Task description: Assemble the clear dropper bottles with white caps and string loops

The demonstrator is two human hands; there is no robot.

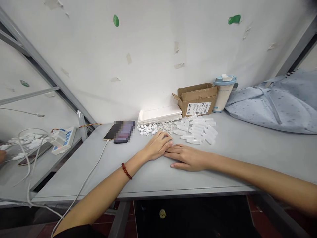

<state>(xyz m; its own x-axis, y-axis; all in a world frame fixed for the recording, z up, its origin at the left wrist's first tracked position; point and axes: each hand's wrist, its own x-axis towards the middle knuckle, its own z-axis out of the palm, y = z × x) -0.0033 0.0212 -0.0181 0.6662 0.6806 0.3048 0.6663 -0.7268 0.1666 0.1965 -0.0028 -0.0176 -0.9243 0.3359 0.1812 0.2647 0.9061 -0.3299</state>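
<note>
Translucent plastic tubes, smooth, some narrowing at one end, heaped on the grey desk just beyond my right hand. Small round white caps lie beyond my left hand; thin pale bits between. Step, as I judge it: a pause, hands resting together. Right fingers straight and close together, thumb apart, nothing seen held; left fingers bent, undersides hidden, cannot tell if holding. Next move would call for parting hands, then a light pinch: slick tubes may roll. Behind: creased cardboard box.
</note>
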